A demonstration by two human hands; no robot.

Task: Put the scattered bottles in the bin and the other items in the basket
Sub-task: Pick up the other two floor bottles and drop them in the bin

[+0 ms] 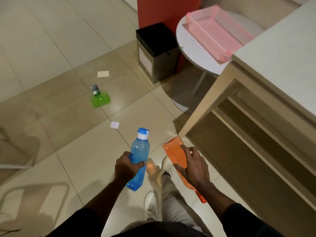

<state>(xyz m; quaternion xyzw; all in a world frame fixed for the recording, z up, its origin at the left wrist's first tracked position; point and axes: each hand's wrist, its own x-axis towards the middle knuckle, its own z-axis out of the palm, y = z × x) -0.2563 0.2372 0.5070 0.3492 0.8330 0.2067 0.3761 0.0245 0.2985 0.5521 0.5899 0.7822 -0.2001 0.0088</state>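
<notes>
- Head view: the blue bottle (139,156) is off the floor, cap up, with the left hand (127,165) wrapped round its lower body.
- The right hand (193,168) grips a flat orange bottle (176,154) from above, fingers spread over its face and thumb underneath. Both hands are loaded and held apart.
- The step in hand, as I judge it, is carrying both bottles to the bin; neither is in yet.
- The black bin (160,65) stands open-topped on the floor ahead, just beside the round white table (191,48).
- Next I'd walk forward, bring each bottle over the bin's mouth in turn and let go. The opening looks narrow, so I'd go one at a time and end-first.
- The pink basket (222,29) sits at the table's right edge, its near corner behind the desk (282,57) corner.
- Left on the floor for the basket are a green lid (100,99) touching a small dark packet (95,89), a white card (103,73) beyond them, and a paper slip (114,125) near the blue cap.
</notes>
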